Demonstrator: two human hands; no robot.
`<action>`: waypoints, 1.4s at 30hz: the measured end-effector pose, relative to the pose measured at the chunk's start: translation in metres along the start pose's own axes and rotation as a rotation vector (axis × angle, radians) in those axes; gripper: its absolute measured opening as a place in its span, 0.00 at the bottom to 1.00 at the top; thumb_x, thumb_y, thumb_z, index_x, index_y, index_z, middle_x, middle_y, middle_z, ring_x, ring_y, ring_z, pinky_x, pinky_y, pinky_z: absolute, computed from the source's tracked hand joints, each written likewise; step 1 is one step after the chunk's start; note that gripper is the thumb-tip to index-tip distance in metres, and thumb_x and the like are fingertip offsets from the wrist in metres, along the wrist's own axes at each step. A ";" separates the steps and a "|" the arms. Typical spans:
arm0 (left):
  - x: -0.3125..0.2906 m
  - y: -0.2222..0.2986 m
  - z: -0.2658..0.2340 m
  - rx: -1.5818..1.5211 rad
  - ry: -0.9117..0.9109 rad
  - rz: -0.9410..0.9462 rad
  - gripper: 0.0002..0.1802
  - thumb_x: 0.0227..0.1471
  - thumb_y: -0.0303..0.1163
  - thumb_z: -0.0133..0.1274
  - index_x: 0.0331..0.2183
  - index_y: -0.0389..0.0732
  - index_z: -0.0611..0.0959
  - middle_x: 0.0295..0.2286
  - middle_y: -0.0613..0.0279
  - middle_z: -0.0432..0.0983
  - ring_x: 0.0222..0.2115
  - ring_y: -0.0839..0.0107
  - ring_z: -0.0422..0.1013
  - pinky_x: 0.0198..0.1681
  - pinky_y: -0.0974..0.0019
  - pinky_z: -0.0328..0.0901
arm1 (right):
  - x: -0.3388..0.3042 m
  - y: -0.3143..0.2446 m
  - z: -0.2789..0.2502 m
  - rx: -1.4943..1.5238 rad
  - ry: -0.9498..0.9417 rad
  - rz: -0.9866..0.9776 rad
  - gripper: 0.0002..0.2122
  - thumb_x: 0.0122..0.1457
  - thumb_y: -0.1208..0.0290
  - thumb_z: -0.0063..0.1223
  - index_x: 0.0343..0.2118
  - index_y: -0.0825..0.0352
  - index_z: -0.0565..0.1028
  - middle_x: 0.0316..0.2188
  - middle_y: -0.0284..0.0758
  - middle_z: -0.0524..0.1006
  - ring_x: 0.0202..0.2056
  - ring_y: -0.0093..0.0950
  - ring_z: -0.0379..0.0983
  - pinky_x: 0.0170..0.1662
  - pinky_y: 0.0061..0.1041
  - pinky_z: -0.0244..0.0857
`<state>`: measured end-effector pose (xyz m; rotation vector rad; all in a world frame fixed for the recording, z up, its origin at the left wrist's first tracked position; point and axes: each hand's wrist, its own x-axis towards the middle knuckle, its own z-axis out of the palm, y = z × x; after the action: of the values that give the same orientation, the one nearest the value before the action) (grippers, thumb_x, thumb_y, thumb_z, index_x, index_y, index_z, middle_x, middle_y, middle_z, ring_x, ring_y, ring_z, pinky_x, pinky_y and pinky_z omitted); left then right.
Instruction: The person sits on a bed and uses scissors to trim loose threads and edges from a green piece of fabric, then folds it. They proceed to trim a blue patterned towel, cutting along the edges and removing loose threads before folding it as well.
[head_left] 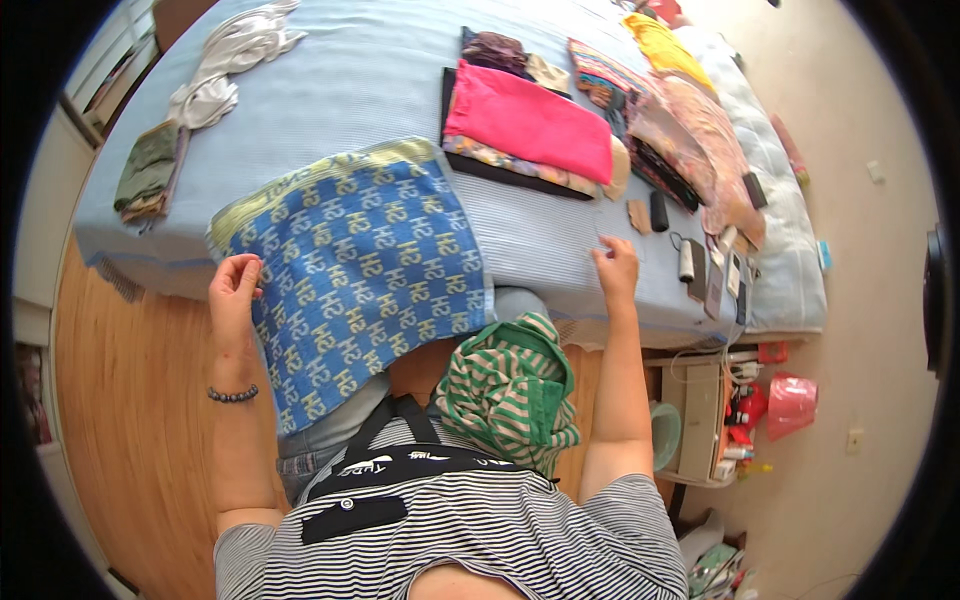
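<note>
**Hands at a patterned cloth on a bed edge**

The person stood at the side of a bed covered with a light blue ribbed sheet (330,90). The left hand (234,290), with a dark beaded bracelet (232,395) on its wrist, had its fingers curled together, pinching the left edge of a blue rectangular cloth with a repeating yellow-and-white pattern (370,270). This cloth lay flat across the near part of the bed, its lower portion hanging over the edge toward the person's body. The right hand (616,268) rested well apart from the cloth, fingers spread and pressed down on the sheet, holding nothing. A green-and-white striped garment (508,392) hung bunched at the person's front, between the two forearms. Farther up the bed lay a folded bright pink cloth (530,122) on top of a stack of folded fabrics. A pale grey crumpled garment (232,58) and a folded olive-green piece (148,170) lay at the far left.
</note>
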<state>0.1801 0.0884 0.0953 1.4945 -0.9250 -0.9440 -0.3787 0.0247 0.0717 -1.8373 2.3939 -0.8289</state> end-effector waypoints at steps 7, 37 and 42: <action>0.032 -0.110 -0.078 0.317 0.078 -0.103 0.23 0.57 0.41 0.50 0.47 0.34 0.73 0.38 0.63 0.74 0.36 0.75 0.70 0.38 0.73 0.66 | -0.006 -0.084 0.052 0.224 -0.144 -0.201 0.21 0.48 0.66 0.61 0.46 0.68 0.73 0.34 0.40 0.74 0.27 0.32 0.72 0.35 0.29 0.67; -0.044 0.021 -0.096 -0.125 -0.563 0.200 0.09 0.46 0.19 0.53 0.31 0.41 0.84 0.40 0.63 0.73 0.44 0.70 0.67 0.50 0.67 0.60 | -0.008 -0.182 0.048 0.897 -0.367 -0.199 0.05 0.48 0.81 0.56 0.29 0.68 0.78 0.35 0.32 0.72 0.37 0.22 0.70 0.36 0.20 0.65; -0.101 -0.011 -0.101 -0.036 -0.640 -0.014 0.14 0.40 0.16 0.54 0.29 0.42 0.86 0.43 0.60 0.71 0.49 0.65 0.64 0.54 0.64 0.57 | -0.044 -0.124 0.041 0.508 -0.383 -0.273 0.09 0.41 0.85 0.52 0.23 0.63 0.79 0.32 0.32 0.72 0.36 0.27 0.68 0.36 0.25 0.61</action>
<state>0.2356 0.2205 0.1018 1.1765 -1.3377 -1.4817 -0.2410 0.0270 0.0744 -1.9038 1.5545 -0.8938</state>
